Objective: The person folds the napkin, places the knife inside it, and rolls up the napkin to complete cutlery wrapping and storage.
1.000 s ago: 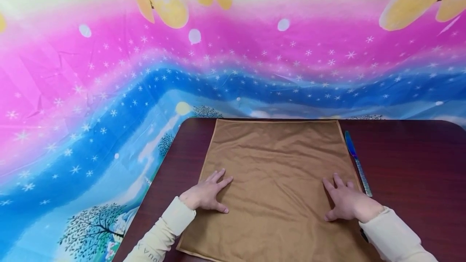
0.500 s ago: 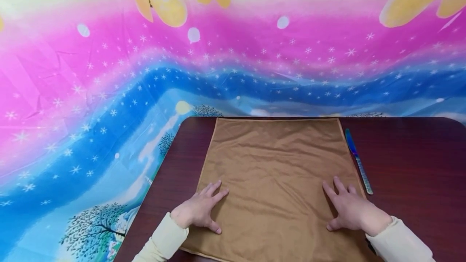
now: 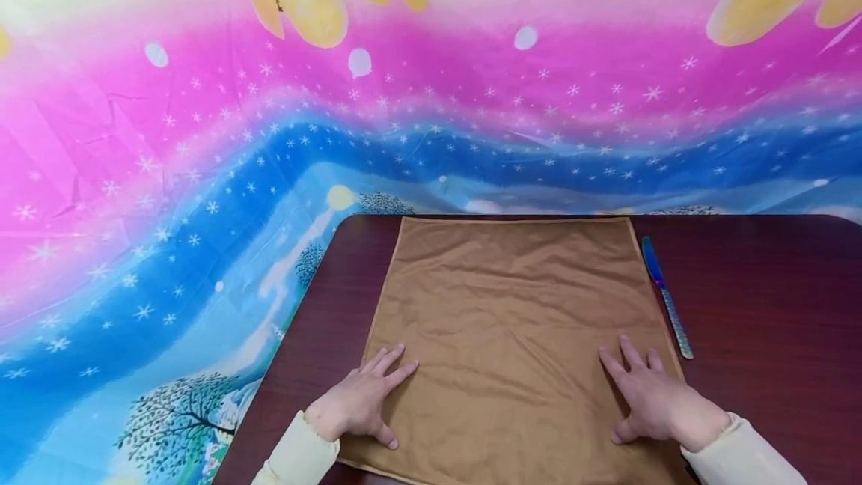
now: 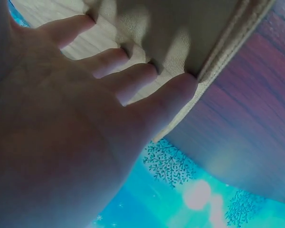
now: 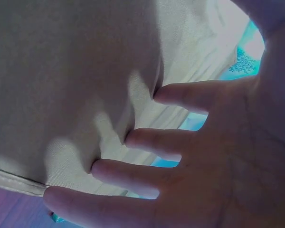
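Note:
A brown cloth (image 3: 498, 305) with a stitched hem lies spread out on the table, lightly wrinkled. On its left side my left hand (image 3: 360, 403) rests with fingers spread, its fingertips touching the fabric. In the left wrist view the outermost finger (image 4: 173, 95) sits right at the hem of the cloth (image 4: 175, 52). My right hand (image 3: 660, 399) rests near the right edge, also with fingers spread. The right wrist view shows its fingertips pressing small dents into the cloth (image 5: 61, 85). Neither hand grips anything.
A table knife (image 3: 667, 298) with a bluish blade lies just right of the cloth, beyond my right hand. The dark reddish-brown table (image 3: 774, 320) has rounded far corners. Behind it hangs a colourful printed backdrop (image 3: 438, 96).
Both hands have slid toward me along the cloth, the left one farther and slightly outward. The cloth and the knife stay in place.

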Available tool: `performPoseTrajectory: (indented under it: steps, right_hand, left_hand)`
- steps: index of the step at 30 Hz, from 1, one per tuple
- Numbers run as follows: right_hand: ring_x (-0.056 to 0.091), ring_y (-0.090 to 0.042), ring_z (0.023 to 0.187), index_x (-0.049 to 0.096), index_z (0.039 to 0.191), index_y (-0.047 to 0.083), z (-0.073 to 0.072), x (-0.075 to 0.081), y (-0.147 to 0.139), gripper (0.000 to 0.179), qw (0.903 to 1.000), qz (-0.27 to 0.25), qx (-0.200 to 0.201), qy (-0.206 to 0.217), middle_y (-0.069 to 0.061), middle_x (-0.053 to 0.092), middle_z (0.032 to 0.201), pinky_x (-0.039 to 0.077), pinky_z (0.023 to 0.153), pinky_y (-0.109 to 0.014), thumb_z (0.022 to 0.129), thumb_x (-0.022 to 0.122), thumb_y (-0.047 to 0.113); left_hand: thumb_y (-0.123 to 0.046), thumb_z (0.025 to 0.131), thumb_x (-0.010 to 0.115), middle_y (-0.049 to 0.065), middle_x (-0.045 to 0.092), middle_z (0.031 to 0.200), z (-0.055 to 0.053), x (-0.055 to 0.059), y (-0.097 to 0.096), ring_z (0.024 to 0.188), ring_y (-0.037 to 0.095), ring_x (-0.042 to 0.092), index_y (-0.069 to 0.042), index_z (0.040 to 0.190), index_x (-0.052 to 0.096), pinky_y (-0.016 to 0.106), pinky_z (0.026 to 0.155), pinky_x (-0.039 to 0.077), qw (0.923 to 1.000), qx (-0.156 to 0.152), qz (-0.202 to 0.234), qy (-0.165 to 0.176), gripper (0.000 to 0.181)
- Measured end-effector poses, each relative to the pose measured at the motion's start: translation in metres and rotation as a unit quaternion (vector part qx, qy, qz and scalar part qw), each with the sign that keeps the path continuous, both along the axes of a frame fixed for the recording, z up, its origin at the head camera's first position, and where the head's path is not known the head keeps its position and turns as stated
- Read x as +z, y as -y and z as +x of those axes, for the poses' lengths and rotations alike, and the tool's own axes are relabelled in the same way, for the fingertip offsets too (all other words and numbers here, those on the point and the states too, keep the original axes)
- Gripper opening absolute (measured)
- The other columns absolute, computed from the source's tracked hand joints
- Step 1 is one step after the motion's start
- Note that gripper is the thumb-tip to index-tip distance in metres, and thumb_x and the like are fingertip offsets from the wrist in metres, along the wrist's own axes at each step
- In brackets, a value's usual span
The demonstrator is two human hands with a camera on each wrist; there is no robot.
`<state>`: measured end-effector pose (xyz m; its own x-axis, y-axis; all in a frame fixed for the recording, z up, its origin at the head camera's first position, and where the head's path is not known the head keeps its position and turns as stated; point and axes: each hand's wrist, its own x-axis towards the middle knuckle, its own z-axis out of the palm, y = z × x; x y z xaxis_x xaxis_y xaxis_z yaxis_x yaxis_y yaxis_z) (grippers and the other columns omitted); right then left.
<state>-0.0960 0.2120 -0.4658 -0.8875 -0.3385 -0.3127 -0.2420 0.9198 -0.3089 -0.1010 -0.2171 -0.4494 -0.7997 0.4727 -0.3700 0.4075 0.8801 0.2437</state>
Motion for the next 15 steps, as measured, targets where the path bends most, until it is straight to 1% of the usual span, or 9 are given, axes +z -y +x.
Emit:
performPoseTrajectory:
  steps: [6, 10, 15]
  right_hand:
    - [0.019, -0.075, 0.120, 0.035, 0.144, -0.006, -0.0034, -0.0011, -0.0007, 0.117, 0.9997, 0.000, -0.006, 0.025, -0.044, 0.017, 0.146, 0.044, 0.078, -0.068, 0.054, 0.090, 0.044]
    - [0.023, -0.074, 0.119, 0.037, 0.142, -0.006, -0.0014, -0.0017, -0.0008, 0.116, 1.0000, -0.001, -0.004, 0.008, -0.044, 0.020, 0.145, 0.044, 0.078, -0.067, 0.052, 0.090, 0.043]
    - [0.025, -0.074, 0.117, 0.038, 0.141, -0.006, 0.0001, -0.0014, -0.0010, 0.115, 1.0000, 0.000, -0.004, -0.001, -0.044, 0.022, 0.144, 0.045, 0.077, -0.067, 0.052, 0.091, 0.042]
  left_hand:
    - [-0.046, 0.058, 0.089, 0.009, 0.021, 0.160, 0.0001, -0.0002, 0.0019, 0.146, 0.037, 0.023, -0.025, 0.150, 0.034, 0.066, 0.099, 0.037, 1.0000, -0.002, -0.002, 0.002, 0.109]
    - [-0.046, 0.059, 0.089, 0.009, 0.020, 0.160, -0.0004, -0.0011, 0.0027, 0.146, 0.037, 0.024, -0.025, 0.151, 0.034, 0.066, 0.098, 0.038, 1.0000, -0.005, -0.002, 0.001, 0.109]
    - [-0.047, 0.058, 0.088, 0.010, 0.021, 0.160, -0.0004, -0.0021, 0.0035, 0.145, 0.038, 0.024, -0.024, 0.150, 0.035, 0.066, 0.098, 0.039, 0.9999, -0.010, 0.003, -0.006, 0.109]
